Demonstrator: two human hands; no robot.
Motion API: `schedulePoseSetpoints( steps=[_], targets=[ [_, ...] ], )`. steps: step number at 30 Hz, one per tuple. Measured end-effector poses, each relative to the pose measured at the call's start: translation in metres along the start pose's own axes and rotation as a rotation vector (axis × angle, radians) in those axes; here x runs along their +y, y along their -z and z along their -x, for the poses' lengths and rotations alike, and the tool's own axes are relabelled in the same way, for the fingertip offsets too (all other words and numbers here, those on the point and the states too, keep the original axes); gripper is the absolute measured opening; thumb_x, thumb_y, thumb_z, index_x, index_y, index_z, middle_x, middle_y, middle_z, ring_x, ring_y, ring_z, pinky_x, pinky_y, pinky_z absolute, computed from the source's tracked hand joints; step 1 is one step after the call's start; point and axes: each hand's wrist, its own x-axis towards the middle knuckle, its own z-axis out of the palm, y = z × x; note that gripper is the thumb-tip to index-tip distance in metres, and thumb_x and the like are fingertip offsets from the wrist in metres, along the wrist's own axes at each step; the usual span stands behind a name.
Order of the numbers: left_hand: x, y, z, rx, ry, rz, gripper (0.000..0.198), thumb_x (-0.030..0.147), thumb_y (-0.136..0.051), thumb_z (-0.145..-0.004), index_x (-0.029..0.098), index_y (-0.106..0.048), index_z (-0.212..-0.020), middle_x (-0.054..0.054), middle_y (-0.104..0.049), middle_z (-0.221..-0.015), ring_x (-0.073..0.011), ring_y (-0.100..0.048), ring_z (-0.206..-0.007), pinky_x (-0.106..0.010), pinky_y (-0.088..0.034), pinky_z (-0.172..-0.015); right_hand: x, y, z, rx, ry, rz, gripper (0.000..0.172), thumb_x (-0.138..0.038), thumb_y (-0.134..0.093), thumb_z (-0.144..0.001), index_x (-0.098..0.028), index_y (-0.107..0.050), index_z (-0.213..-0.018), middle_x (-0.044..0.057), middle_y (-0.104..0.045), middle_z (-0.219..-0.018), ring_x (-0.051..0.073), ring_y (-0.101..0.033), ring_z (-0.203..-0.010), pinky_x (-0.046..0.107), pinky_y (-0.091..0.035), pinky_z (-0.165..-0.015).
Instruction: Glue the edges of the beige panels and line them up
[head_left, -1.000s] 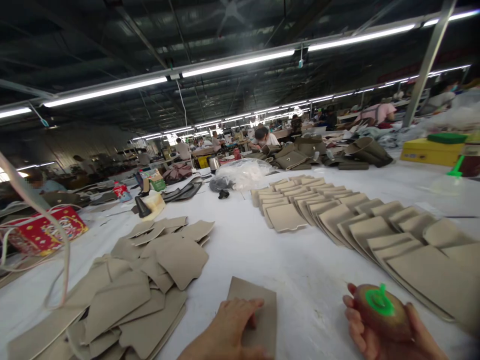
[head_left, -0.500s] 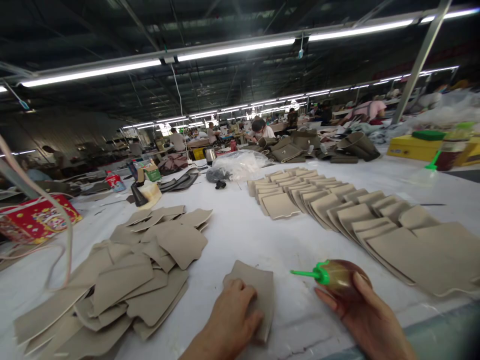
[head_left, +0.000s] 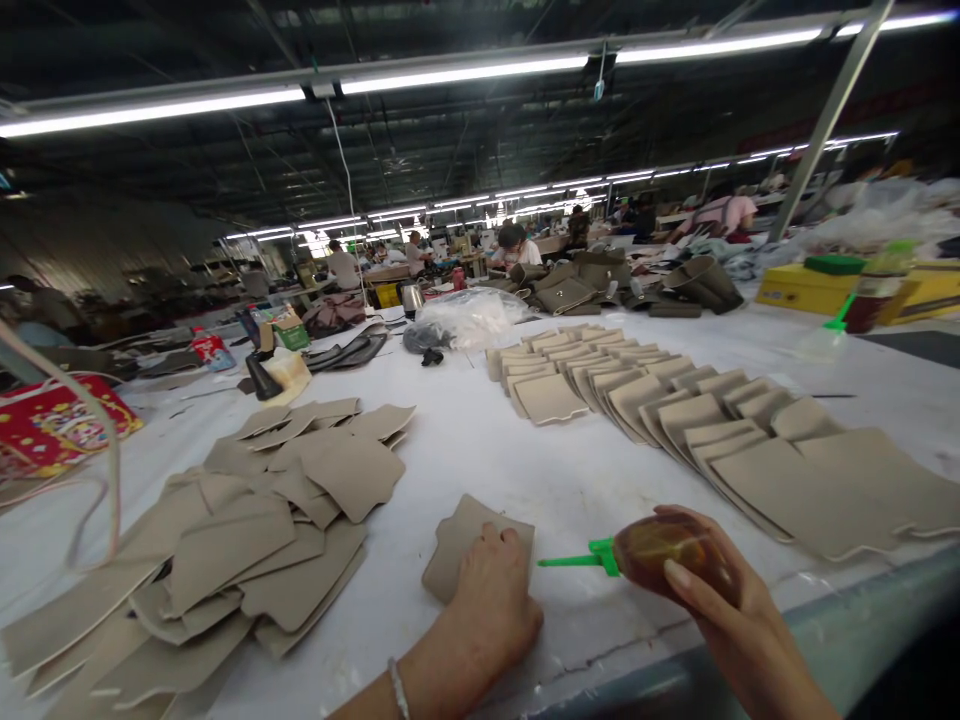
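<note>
In the head view, my left hand rests on a grey-beige piece that looks like leather. Its fingers are bent, pressing down near the piece's right edge, and the palm hides the lower part. Brown liquid fills the squeeze bottle that my right hand is wrapped round. The bottle lies nearly level, its green nozzle pointing left with the tip just beside the piece's right edge. Left of my hands is a loose heap of similar pieces. Overlapping rows of such pieces spread out on the right.
A clear plastic bag lies farther back on the white table. Toward the right rear stand a second bottle and a yellow box. A red box and a hanging hose are at left. People work in the background.
My left hand has shifted right on the piece, which has turned a little. The bottle in my right hand has moved left, bringing its nozzle close to the piece's edge. The view has shifted slightly.
</note>
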Motion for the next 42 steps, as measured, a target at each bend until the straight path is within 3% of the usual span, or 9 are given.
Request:
schedulePoseSetpoints(
  steps=[4,11,15,22,34,42],
  targets=[
    [0.001,-0.001,-0.007,0.012,-0.058,-0.089,0.040,0.010,-0.051,-0.070,0.009,-0.057,-0.109,-0.018,-0.056,-0.111,-0.0320,-0.058,-0.097,-0.045,-0.049,-0.082,-0.001,0.004,-0.004,0.034,0.106,0.259,0.056,-0.048,-0.075,-0.074,-0.027,-0.052,-0.120,0.005,-0.063,-0.103,0.026,-0.061,-0.094,0.028,-0.049,-0.081],
    [-0.029,0.002,-0.016,0.076,-0.244,-0.091,0.038,0.013,-0.039,-0.080,0.023,-0.063,-0.106,-0.008,-0.062,-0.100,-0.0227,-0.061,-0.082,-0.036,-0.049,-0.076,-0.009,-0.004,-0.010,0.011,0.250,0.439,0.057,-0.045,-0.074,-0.073,-0.024,-0.051,-0.120,0.006,-0.059,-0.108,0.028,-0.060,-0.094,0.032,-0.050,-0.082],
    [-0.033,0.002,-0.019,0.101,-0.270,-0.055,0.052,0.011,-0.038,-0.077,0.031,-0.057,-0.122,-0.005,-0.063,-0.099,-0.0220,-0.061,-0.078,-0.035,-0.048,-0.073,-0.011,-0.014,-0.013,-0.009,0.311,0.511,0.055,-0.045,-0.073,-0.073,-0.025,-0.051,-0.120,0.006,-0.057,-0.113,0.030,-0.058,-0.101,0.036,-0.047,-0.090],
    [-0.032,0.004,-0.017,0.104,-0.272,0.005,0.053,0.012,-0.039,-0.077,0.032,-0.057,-0.122,-0.005,-0.062,-0.098,-0.0210,-0.061,-0.080,-0.032,-0.045,-0.073,-0.010,-0.026,-0.021,-0.053,0.387,0.631,0.053,-0.046,-0.072,-0.075,-0.027,-0.050,-0.120,0.005,-0.058,-0.113,0.029,-0.057,-0.102,0.037,-0.046,-0.088],
    [-0.039,-0.004,-0.017,0.118,-0.284,0.051,0.046,0.019,-0.037,-0.084,0.032,-0.055,-0.124,-0.005,-0.058,-0.100,-0.0197,-0.058,-0.078,-0.031,-0.044,-0.071,-0.001,-0.021,-0.020,-0.007,0.342,0.666,0.052,-0.049,-0.068,-0.078,-0.028,-0.047,-0.121,0.003,-0.057,-0.112,0.028,-0.057,-0.100,0.036,-0.045,-0.087],
    [-0.041,-0.010,-0.017,0.127,-0.299,0.068,0.042,0.024,-0.034,-0.089,0.032,-0.053,-0.125,-0.005,-0.055,-0.100,-0.0191,-0.057,-0.077,-0.031,-0.043,-0.070,0.000,-0.018,-0.022,-0.074,0.258,0.600,0.050,-0.048,-0.069,-0.078,-0.028,-0.048,-0.120,0.003,-0.056,-0.113,0.028,-0.056,-0.101,0.035,-0.045,-0.089]
  ],
)
